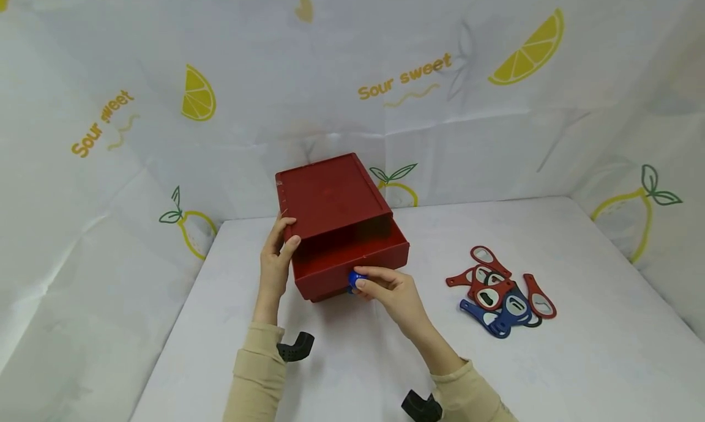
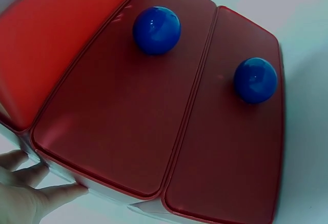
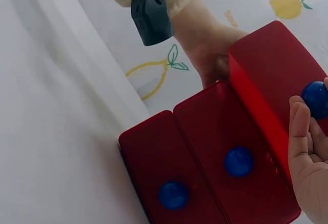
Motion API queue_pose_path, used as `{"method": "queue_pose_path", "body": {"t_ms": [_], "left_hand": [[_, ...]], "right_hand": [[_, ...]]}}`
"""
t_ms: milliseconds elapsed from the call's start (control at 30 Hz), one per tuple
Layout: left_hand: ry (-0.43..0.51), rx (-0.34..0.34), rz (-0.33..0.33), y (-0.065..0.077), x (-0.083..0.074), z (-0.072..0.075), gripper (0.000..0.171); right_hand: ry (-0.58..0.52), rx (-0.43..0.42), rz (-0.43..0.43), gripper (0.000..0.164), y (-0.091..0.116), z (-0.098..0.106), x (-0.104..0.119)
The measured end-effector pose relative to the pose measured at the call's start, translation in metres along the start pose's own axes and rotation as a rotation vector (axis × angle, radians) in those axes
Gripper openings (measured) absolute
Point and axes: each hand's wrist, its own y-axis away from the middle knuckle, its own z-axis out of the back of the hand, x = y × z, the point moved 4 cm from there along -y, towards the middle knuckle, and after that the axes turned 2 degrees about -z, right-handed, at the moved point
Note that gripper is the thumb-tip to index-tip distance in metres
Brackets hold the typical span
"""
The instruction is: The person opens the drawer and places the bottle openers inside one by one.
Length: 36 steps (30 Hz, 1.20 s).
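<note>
Viewing the counter (image 1: 595,336) through the head camera, I locate the red cabinet (image 1: 330,189) left of centre, toward the far side and set at a slight angle. Its top drawer (image 1: 385,255) is extended toward the near side, exposing part of the red interior. I read the right hand (image 1: 392,295) as pinching the blue upper knob (image 1: 357,279) between thumb and fingers at the front of this drawer. I read the left hand (image 1: 275,257) as spread, fingers extended against the cabinet's left side and thumb near its front left edge; it does not enclose any part.

On the left wrist view I confirm two further units below the extended one: the middle drawer (image 2: 107,116) and the bottom drawer (image 2: 225,142), both flush with the cabinet front. Each carries a round blue knob: the middle knob (image 2: 157,30) and the bottom knob (image 2: 255,80).

Right of the cabinet, well apart from it, I note a pile of red and blue paddle-shaped pieces (image 1: 498,295) with handles and pale inset faces. Several overlap; one red piece (image 1: 541,298) lies at the right edge of the pile. I cannot tell the exact count. A black device (image 1: 295,347) sits at the left beige sleeve (image 1: 254,373). Behind the counter, I see a white backdrop (image 1: 308,55) with lemon prints and lettering.
</note>
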Motion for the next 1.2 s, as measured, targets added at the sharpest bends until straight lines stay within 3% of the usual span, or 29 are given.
{"method": "queue_pose_path", "body": {"t_ms": [200, 433, 767, 1200], "left_hand": [[0.014, 0.006, 0.015, -0.001, 0.0, 0.001, 0.036], [0.026, -0.029, 0.012, 0.002, -0.005, 0.01, 0.035], [0.078, 0.016, -0.021, 0.003, -0.003, 0.0, 0.035], [0.074, -0.001, -0.015, 0.004, -0.003, -0.001, 0.037]], "right_hand": [[-0.006, -0.01, -0.03, 0.034, 0.009, 0.001, -0.002], [-0.03, 0.05, -0.012, 0.035, 0.017, -0.007, 0.0], [0.012, 0.058, -0.042, 0.034, 0.039, 0.002, 0.0], [0.029, 0.138, 0.081, 0.03, 0.05, -0.002, 0.0]]}}
